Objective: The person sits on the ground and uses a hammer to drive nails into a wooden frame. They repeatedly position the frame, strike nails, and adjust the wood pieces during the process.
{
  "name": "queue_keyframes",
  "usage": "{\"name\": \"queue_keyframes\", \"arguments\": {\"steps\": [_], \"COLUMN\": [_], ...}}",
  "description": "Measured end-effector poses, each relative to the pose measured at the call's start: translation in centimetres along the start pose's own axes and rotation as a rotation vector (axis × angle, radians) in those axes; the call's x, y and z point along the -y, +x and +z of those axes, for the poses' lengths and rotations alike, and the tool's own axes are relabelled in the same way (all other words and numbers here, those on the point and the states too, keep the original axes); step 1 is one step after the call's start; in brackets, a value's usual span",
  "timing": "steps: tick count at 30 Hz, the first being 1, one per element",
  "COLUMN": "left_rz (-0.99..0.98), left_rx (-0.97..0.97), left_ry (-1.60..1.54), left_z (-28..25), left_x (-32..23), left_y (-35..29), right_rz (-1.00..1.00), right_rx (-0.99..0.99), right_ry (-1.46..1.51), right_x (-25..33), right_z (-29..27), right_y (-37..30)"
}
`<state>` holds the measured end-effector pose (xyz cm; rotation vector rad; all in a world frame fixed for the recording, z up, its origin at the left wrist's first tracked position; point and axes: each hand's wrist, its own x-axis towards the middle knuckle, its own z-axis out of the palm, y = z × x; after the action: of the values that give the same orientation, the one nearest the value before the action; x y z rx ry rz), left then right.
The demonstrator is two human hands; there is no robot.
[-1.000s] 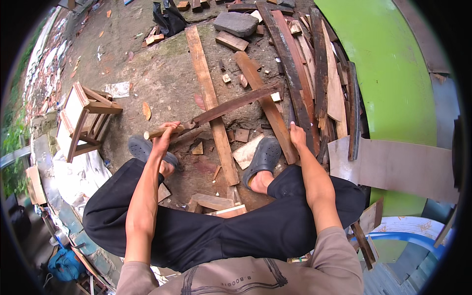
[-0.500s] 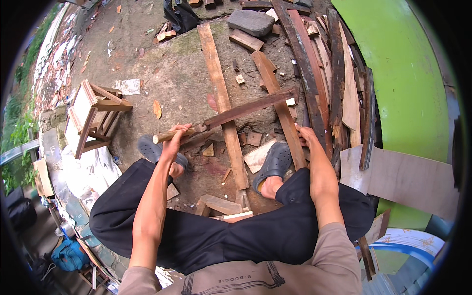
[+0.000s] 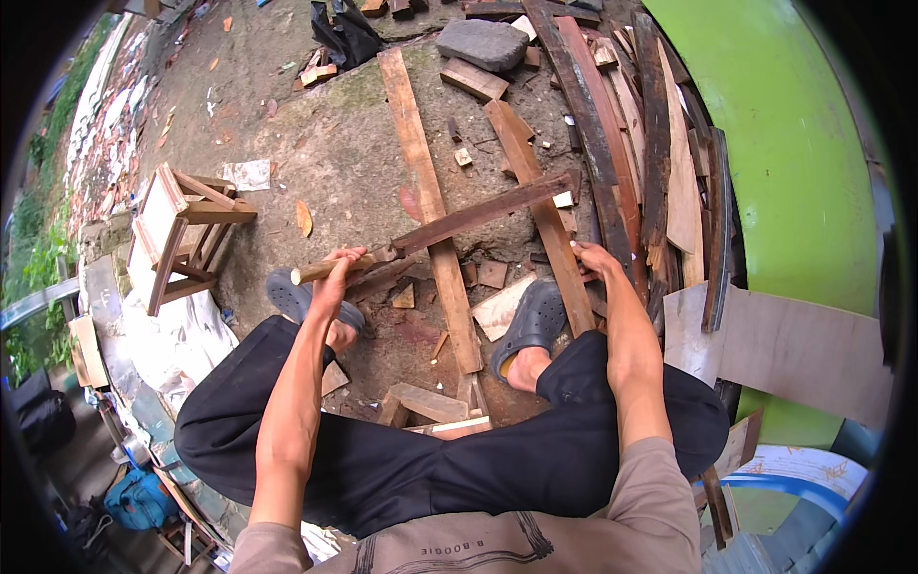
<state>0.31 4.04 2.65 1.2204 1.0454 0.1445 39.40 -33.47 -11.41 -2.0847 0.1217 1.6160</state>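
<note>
My left hand [image 3: 335, 275] is wrapped round a pale, round wooden handle [image 3: 308, 275]. The dark far end of this tool meets the near end of a dark reddish-brown wooden strip [image 3: 478, 217]; its exact kind is hard to make out. The strip lies slantwise across two planks, a long brown plank [image 3: 421, 163] and a shorter plank [image 3: 547, 210] to its right. At the right edge of the shorter plank is my right hand [image 3: 597, 262], its fingers curled and thumb and forefinger close together. What they pinch, if anything, is too small to tell.
Long boards [image 3: 622, 143] are piled at the right beside a green panel [image 3: 784, 143]. A small wooden stool [image 3: 186, 225] lies at the left. Beyond are a grey stone block [image 3: 483, 44] and a black bag [image 3: 344, 36]. Wood offcuts [image 3: 492, 273] litter the ground between my feet.
The view has shifted very slightly. Both hands stay in nearly the same places, and the strip and planks have not visibly moved.
</note>
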Motion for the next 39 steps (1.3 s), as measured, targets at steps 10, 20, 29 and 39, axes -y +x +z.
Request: {"name": "queue_keyframes", "arguments": {"steps": [10, 20, 29, 39], "left_rz": [0.014, 0.063, 0.068, 0.172], "left_rx": [0.013, 0.005, 0.04, 0.065], "left_ry": [0.014, 0.037, 0.003, 0.014], "left_z": [-0.5, -0.5, 0.1, 0.3], "left_x": [0.5, 0.9, 0.6, 0.2], "left_y": [0.1, 0.1, -0.1, 0.1], "right_rz": [-0.044, -0.087, -0.2, -0.552], "right_rx": [-0.211, -0.294, -0.804, -0.455], "right_ry": [-0.02, -0.316, -0.489, 0.424], "right_x": [2.0, 3.3, 3.0, 4.0], "right_z": [0.0, -1.0, 1.5, 2.9], "right_y": [-0.9, -2.5, -7.3, -9.1]}}
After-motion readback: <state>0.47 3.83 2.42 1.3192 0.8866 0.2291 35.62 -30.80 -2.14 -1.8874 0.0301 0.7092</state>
